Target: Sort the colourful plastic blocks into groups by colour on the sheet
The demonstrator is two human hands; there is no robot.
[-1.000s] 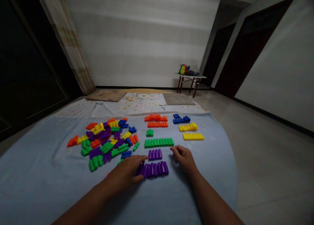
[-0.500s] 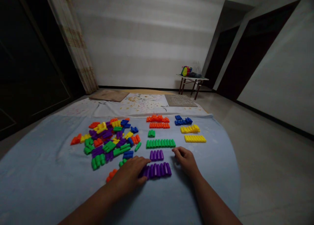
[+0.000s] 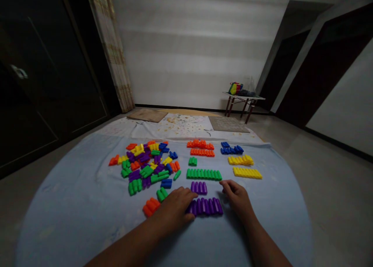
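My left hand [image 3: 177, 205] has its thumb and fingers around the left end of a joined row of purple plastic blocks [image 3: 208, 207] lying on the cloth. That end is partly hidden by the hand. To the right, my right hand [image 3: 237, 197] rests with its fingers curled together, apart from the row; nothing shows in them. A shorter purple block strip [image 3: 199, 188] lies just beyond the long row. Behind it sits a long green row [image 3: 204, 174], its right end close to my right fingertips. Near my left hand are green blocks [image 3: 162, 195] and orange blocks [image 3: 151, 207].
A mixed pile of coloured blocks [image 3: 145, 168] spreads over the left of the blue cloth [image 3: 72, 205]. Beyond the green row are orange rows [image 3: 202, 153], with yellow rows [image 3: 247, 173] and blue blocks [image 3: 232, 149] to the right. Two flat boards [image 3: 229, 124] lie at the far edge.
The view has turned a little left, so everything appears farther right. Both hands keep nearly the same places relative to the purple row.
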